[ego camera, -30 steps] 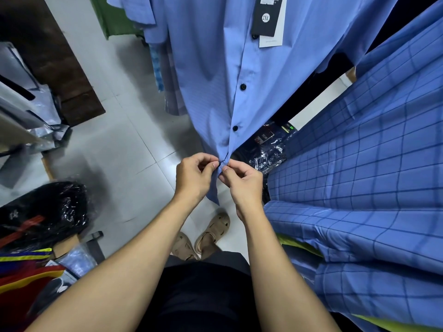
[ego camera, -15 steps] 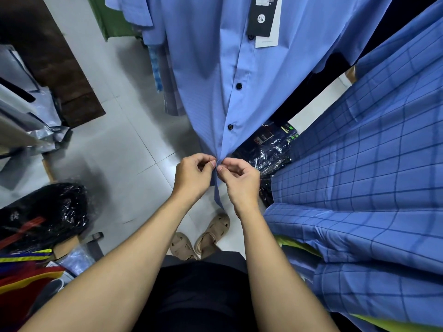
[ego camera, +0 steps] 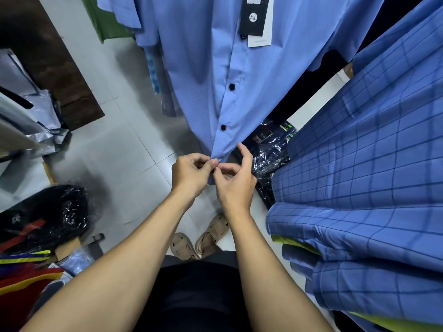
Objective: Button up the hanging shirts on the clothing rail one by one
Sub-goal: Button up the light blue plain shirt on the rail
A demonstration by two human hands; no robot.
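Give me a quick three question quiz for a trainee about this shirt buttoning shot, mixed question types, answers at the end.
1. True or false: the left hand and right hand both pinch the plain blue shirt near its bottom hem.
2. The hang tag reads: A) M, B) 2XL, C) S?
3. Fill in: the checked shirt hangs on the person's ___ side.
Key: 1 true; 2 B; 3 right.

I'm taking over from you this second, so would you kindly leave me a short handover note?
Left hand: pinches the bottom edge of the plain shirt.
Right hand: pinches the same spot, forefinger raised.
Done: three buttons above look fastened.
To do: the lowest fastening, hidden by the hands; then the checked shirt to the right, front unseen.
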